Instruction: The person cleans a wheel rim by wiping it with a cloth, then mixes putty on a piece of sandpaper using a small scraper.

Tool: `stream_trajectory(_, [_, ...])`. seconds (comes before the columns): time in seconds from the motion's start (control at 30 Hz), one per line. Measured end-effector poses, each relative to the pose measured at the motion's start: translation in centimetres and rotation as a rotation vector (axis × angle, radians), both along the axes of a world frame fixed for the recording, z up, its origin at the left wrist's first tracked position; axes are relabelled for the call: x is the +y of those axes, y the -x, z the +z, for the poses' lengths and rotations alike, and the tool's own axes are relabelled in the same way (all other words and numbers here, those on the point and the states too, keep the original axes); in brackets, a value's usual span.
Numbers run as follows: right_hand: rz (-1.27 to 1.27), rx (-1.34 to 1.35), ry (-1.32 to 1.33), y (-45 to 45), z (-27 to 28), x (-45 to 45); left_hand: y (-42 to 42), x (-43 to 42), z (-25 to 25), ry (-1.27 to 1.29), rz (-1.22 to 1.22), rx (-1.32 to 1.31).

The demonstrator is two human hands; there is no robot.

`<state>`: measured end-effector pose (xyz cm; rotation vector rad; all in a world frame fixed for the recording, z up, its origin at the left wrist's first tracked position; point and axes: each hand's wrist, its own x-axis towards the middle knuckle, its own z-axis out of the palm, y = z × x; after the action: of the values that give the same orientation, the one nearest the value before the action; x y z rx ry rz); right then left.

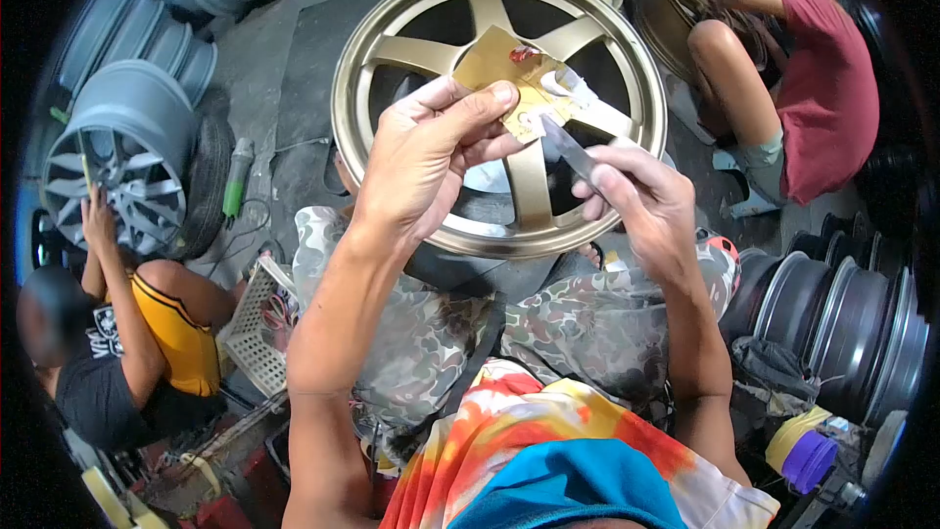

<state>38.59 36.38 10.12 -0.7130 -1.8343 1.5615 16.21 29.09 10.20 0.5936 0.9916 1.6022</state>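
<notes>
My left hand (436, 142) pinches a gold-coloured card (483, 61) between thumb and fingers. The card bears a small red smear and a patch of whitish paste near its right edge. In my right hand (641, 196) is a flat metal blade (568, 150), its tip touching or very close to the card's lower edge. Both hands are above a large bronze wheel rim (352, 147) with several spokes, which lies in front of my knees.
Silver rims (132, 108) stand at the left, near a green grinder (236, 181) and a plastic basket (257, 333). One person (127, 362) sits at the left, another (827, 88) at the upper right. More rims (832, 313) line the right; purple tape (811, 458) is lower right.
</notes>
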Motion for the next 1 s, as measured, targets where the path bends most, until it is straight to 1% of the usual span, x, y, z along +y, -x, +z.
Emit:
stream_trajectory(0.03, [-0.014,0.000,0.000,0.1,0.0,0.1,-0.2,0.0,0.2,0.000,-0.014,0.000])
stream_trajectory(0.1, [-0.009,-0.011,0.171,0.3,-0.3,0.3,-0.4,-0.1,0.8,-0.017,-0.043,-0.124])
stream_trajectory(0.13, [0.000,-0.010,0.191,0.3,-0.4,0.4,-0.3,0.0,0.8,-0.017,-0.022,-0.134])
stream_trajectory(0.17, [0.006,-0.007,0.189,0.2,-0.5,0.4,0.0,0.1,0.6,-0.019,-0.016,-0.131])
stream_trajectory(0.23, [-0.007,-0.070,0.039,0.0,-0.9,0.5,0.9,0.2,0.3,-0.031,0.005,-0.187])
stream_trajectory(0.27, [-0.007,-0.069,0.028,-0.2,-1.0,0.5,1.1,0.3,0.4,-0.025,0.021,-0.248])
stream_trajectory(0.3, [0.000,-0.064,0.028,-0.3,-1.0,0.5,1.4,0.3,0.5,-0.025,0.028,-0.244])
stream_trajectory(0.37, [-0.091,0.019,0.034,-0.7,-1.2,0.3,1.9,0.2,0.6,-0.082,-0.061,-0.480])
stream_trajectory(0.4, [-0.111,0.026,0.044,-0.6,-0.8,0.3,2.2,0.4,0.4,-0.171,-0.196,-0.551])
stream_trajectory(0.43, [-0.115,0.034,0.044,-0.5,-0.7,0.1,2.1,0.4,0.2,-0.169,-0.201,-0.543])
stream_trajectory(0.5, [-0.123,0.093,0.016,-0.1,-0.3,-0.1,1.8,0.5,-0.2,-0.361,-0.401,-0.668])
stream_trajectory(0.53, [-0.117,0.087,-0.006,0.1,-0.1,-0.3,1.5,0.2,-0.1,-0.367,-0.375,-0.618])
stream_trajectory(0.57, [-0.124,0.093,-0.007,0.2,0.1,-0.4,1.7,0.3,-0.3,-0.365,-0.383,-0.613])
stream_trajectory(0.63, [-0.148,0.063,-0.098,0.3,0.4,-0.5,1.7,0.3,0.0,-0.438,-0.435,-0.644])
stream_trajectory(0.67, [-0.171,0.104,-0.086,0.4,0.2,-0.3,1.6,-0.3,0.3,-0.368,-0.337,-0.593])
stream_trajectory(0.7, [-0.171,0.110,-0.083,0.4,0.2,-0.2,1.7,-0.5,0.7,-0.364,-0.337,-0.587])
stream_trajectory(0.77, [-0.216,0.129,-0.080,0.2,0.4,0.0,2.1,-0.8,1.5,-0.213,-0.277,-0.268])
stream_trajectory(0.8, [-0.236,0.131,-0.098,0.1,0.3,0.1,1.4,-0.5,1.9,-0.079,-0.081,0.014])
stream_trajectory(0.83, [-0.238,0.128,-0.102,0.0,0.5,0.3,1.5,-0.4,1.5,-0.116,-0.045,0.264])
stream_trajectory(0.9, [-0.305,-0.022,-0.463,-0.5,1.0,1.1,0.7,0.1,0.9,-0.050,0.137,0.413])
stream_trajectory(0.93, [-0.343,-0.079,-0.608,-0.7,0.9,1.6,0.7,0.1,0.9,-0.049,0.142,0.405])
stream_trajectory(0.97, [-0.335,-0.082,-0.610,-0.7,1.0,1.7,0.9,0.1,0.9,-0.034,0.111,0.410])
stream_trajectory(1.0, [-0.337,-0.124,-0.718,-0.7,1.0,1.8,1.2,0.0,0.9,-0.015,0.078,0.416])
